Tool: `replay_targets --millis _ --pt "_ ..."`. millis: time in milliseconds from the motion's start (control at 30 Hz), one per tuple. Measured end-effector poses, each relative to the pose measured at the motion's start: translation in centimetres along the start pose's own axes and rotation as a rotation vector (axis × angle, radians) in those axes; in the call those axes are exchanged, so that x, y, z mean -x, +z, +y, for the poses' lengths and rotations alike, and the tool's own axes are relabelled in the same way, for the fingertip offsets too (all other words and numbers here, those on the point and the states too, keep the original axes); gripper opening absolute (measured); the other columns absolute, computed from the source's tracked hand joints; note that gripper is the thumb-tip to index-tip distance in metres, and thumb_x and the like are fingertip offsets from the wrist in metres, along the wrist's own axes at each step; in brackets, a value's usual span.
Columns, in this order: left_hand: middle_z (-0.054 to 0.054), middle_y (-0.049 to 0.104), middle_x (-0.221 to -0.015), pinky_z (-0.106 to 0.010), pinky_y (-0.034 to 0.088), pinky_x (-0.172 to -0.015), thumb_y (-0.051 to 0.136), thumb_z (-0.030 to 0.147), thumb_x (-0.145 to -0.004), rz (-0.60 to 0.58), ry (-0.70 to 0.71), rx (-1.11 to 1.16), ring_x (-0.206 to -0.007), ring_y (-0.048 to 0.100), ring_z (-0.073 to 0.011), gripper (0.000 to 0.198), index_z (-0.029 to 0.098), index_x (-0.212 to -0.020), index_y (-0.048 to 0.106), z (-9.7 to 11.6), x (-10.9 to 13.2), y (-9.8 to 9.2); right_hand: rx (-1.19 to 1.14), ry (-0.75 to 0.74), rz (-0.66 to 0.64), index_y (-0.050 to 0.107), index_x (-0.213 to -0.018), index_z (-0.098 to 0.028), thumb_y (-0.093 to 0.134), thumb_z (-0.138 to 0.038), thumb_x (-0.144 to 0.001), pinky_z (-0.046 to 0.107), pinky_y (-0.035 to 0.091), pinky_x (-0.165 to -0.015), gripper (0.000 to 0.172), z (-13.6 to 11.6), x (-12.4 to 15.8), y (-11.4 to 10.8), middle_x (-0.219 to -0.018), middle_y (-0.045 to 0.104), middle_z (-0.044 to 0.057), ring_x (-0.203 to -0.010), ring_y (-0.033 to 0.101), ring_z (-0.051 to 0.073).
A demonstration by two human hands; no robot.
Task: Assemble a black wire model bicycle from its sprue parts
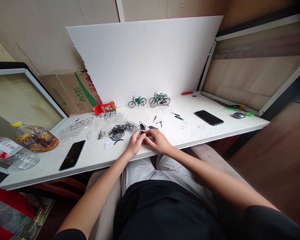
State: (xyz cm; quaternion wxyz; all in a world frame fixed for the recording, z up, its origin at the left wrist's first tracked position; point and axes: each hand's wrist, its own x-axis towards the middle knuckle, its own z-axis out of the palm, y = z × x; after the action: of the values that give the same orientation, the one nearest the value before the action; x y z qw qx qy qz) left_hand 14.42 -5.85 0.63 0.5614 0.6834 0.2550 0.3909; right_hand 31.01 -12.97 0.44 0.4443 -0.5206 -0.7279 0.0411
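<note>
Piece of black material, small and partly hidden by fingers, sits between your two hands at the right edge of the heap of black parts. Your left hand pinches it from the heap's side, fingers narrow. Your right hand meets it from the opposite side, fingertips drawn in close, though you hide whether they grip too. Something so slight probably needs both hands to steady it, and the heap seems kept near your left for easy picking. Beyond the heap and to its right, miniature bicycles stand upright, presumably set back out of your way, and a white board rises beyond the heap as well. On the counter, one phone lies left of the heap, and another phone well to its right, both likely placed aside to free your working space.
</note>
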Motion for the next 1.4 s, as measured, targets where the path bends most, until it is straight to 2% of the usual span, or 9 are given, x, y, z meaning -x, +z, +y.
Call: replay_targets --millis 200,700,1233,1400 --pt "-0.009 0.071 -0.093 -0.030 0.057 -0.065 0.063 0.045 -0.094 -0.003 -0.003 0.002 -0.080 0.069 -0.0221 0.036 0.015 -0.114 0.067 -0.22 0.01 -0.07 0.004 0.002 -0.005 0.062 -0.102 -0.022 0.057 -0.041 -0.105 0.037 0.049 -0.083 0.019 -0.19 -0.04 -0.08 -0.101 0.072 0.009 -0.092 0.063 0.024" --pt "-0.010 0.073 -0.100 -0.032 0.057 -0.071 0.062 0.044 -0.095 0.007 0.021 -0.047 -0.086 0.069 -0.0236 0.034 0.015 -0.113 0.068 0.06 0.11 -0.01 0.011 0.012 -0.019 0.063 -0.106 -0.022 0.056 -0.041 -0.105 0.036 0.049 -0.081 0.021 -0.25 -0.02 -0.06 -0.100 0.072 0.009 -0.090 0.064 0.023" --pt "-0.010 0.073 -0.098 -0.031 0.056 -0.066 0.062 0.044 -0.095 0.012 0.009 -0.046 -0.082 0.069 -0.0229 0.035 0.014 -0.112 0.068 0.42 0.21 0.11 0.010 0.002 -0.027 0.064 -0.111 -0.020 0.055 -0.040 -0.105 0.038 0.050 -0.082 0.023 -0.57 -0.10 -0.21 -0.102 0.073 0.010 -0.091 0.065 0.024" --pt "-0.010 0.073 -0.102 -0.031 0.056 -0.070 0.062 0.044 -0.094 0.021 0.012 -0.061 -0.086 0.069 -0.0234 0.034 0.015 -0.111 0.068 0.44 0.23 0.14 0.016 0.001 -0.030 0.063 -0.110 -0.021 0.055 -0.040 -0.105 0.038 0.050 -0.082 0.021 -0.55 -0.13 -0.23 -0.103 0.073 0.010 -0.091 0.065 0.024"
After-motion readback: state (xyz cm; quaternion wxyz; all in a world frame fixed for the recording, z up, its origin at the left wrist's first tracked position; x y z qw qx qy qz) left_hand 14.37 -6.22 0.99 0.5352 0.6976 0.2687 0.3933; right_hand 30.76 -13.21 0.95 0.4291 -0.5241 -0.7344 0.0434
